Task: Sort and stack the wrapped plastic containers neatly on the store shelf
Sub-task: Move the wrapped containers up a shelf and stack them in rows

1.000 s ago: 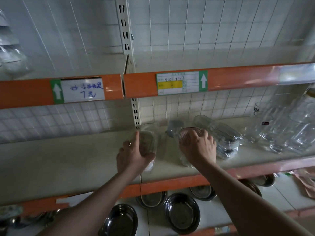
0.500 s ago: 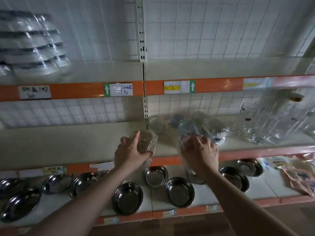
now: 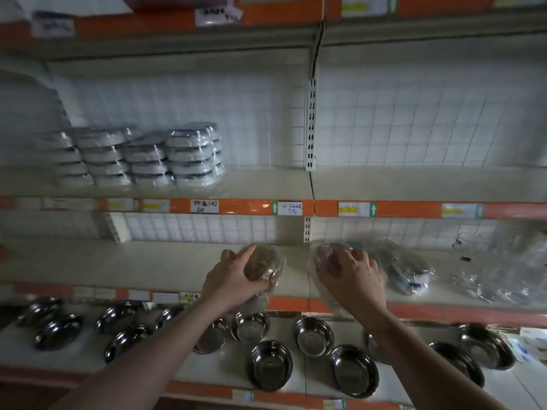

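Note:
My left hand [image 3: 232, 281] grips a clear wrapped plastic container [image 3: 265, 263], held in front of the middle shelf's [image 3: 118, 264] front edge. A second wrapped clear container [image 3: 324, 261] is gripped by my right hand [image 3: 353, 276], about a hand's width to the right. More wrapped containers [image 3: 405, 267] lie on the middle shelf just right of my right hand. On the upper shelf [image 3: 266, 184], at the left, stand neat stacks of wrapped containers [image 3: 142, 156].
Clear glassware [image 3: 503, 267] crowds the middle shelf's right end. Several steel bowls [image 3: 313, 335] lie on the lower shelf below my arms. Orange shelf rails carry price labels [image 3: 204, 207]. A white upright post [image 3: 310, 125] splits the wire-grid back wall.
The view has pulled back and tilted up, so the upper shelf with its stacks shows. Both hands still hold their containers, lifted off the middle shelf toward me.

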Motion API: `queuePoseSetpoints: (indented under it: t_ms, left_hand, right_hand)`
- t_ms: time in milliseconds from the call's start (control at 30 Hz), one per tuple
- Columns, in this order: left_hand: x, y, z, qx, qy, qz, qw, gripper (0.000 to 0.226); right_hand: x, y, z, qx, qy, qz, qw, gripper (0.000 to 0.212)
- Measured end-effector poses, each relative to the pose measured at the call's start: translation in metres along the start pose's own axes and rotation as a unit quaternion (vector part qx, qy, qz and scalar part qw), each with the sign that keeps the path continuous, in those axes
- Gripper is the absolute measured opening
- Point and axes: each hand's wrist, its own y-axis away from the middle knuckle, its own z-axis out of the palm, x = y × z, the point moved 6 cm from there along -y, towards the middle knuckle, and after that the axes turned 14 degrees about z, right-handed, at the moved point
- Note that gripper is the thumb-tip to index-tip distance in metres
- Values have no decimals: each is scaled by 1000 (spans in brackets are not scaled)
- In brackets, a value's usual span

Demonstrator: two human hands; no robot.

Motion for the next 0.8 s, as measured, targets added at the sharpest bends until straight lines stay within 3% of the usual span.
queuePoseSetpoints:
  t_ms: [267,800]
  left_hand:
    - [-73,20,-109,51,2,-12,999,87]
    - [-289,15,-311,129,0,-25,991,92]
  right_hand:
    - [-120,-10,-2,17,-14,-60,998,52]
    - [-384,-34,46,52,-77,-112,989,53]
